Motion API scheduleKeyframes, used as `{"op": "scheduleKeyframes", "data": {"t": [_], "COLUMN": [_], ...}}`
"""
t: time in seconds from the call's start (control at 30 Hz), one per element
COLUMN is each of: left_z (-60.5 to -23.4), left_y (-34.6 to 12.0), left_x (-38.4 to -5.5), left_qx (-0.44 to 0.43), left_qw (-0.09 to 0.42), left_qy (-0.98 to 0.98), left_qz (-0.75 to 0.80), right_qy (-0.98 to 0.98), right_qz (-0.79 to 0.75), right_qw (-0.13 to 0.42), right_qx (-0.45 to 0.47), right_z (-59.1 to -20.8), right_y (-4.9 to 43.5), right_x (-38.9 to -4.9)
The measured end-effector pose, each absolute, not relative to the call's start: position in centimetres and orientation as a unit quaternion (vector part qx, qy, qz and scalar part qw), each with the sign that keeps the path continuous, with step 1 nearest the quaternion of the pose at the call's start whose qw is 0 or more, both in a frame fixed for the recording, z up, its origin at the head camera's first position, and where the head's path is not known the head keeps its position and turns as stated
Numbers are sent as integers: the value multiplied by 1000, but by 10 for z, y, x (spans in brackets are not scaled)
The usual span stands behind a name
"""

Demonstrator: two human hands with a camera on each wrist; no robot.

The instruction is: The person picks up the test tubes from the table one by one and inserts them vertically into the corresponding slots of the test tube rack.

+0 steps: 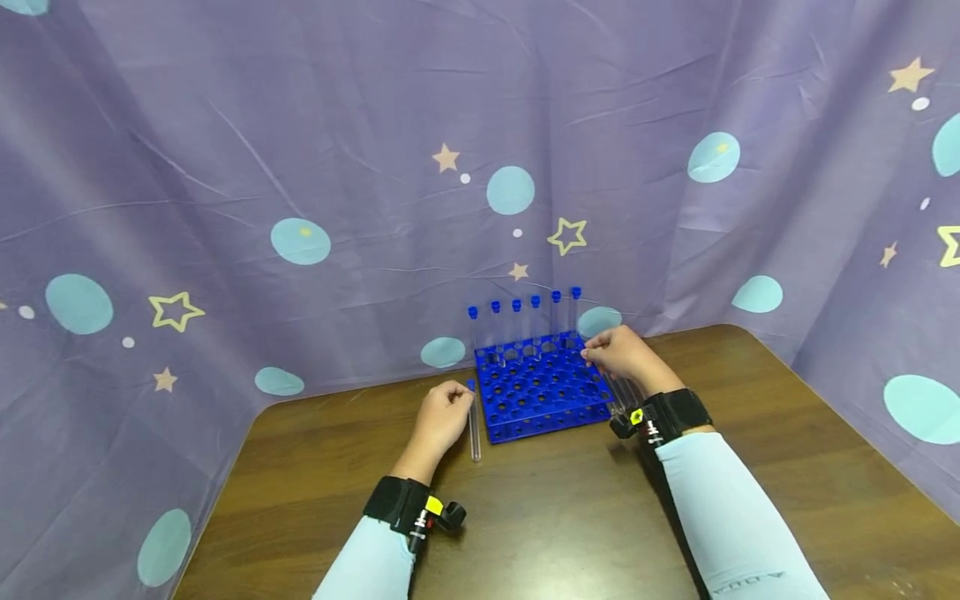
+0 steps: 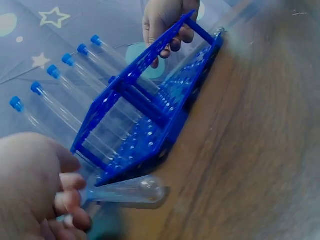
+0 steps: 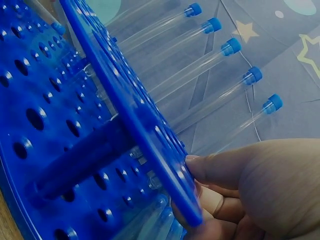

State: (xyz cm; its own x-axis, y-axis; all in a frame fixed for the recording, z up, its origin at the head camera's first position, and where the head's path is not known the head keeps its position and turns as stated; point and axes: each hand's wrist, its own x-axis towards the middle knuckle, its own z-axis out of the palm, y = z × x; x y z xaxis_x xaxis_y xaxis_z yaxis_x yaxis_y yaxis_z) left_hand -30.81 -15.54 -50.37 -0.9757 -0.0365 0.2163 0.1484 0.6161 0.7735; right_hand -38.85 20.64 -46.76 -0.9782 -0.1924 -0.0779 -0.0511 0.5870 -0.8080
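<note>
Fingers of the left hand (image 1: 444,414) are pinching a tube (image 1: 475,435) beside a rack (image 1: 550,412) whose edge the right hand (image 1: 624,356) is gripping

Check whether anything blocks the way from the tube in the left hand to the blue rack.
Nothing visible does: the tube in the left hand is right beside the blue rack. The six capped tubes stand along its far side.

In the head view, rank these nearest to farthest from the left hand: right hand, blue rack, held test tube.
1. Held test tube: in the left hand.
2. Blue rack: just right of the tube.
3. Right hand: at the rack's right edge.
</note>
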Motion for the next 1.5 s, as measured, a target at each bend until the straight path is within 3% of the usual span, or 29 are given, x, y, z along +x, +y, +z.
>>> {"op": "scheduleKeyframes", "data": {"t": [0.4,0.83,1.5], "left_z": [-493,-478,-473], "left_y": [-157,-149,-157], "left_x": [-312,-327,-325], "left_qx": [3,23,62], "left_qw": [27,-74,-82], "left_qy": [-948,-947,-936], "left_qz": [-318,-310,-336], "right_qy": [881,883,880], "right_qz": [-461,-457,-463], "right_qw": [82,86,80], "right_qx": [-71,-61,-69], "right_z": [-468,-469,-466], "right_y": [205,209,206], "right_x": [-385,-384,-387]}}
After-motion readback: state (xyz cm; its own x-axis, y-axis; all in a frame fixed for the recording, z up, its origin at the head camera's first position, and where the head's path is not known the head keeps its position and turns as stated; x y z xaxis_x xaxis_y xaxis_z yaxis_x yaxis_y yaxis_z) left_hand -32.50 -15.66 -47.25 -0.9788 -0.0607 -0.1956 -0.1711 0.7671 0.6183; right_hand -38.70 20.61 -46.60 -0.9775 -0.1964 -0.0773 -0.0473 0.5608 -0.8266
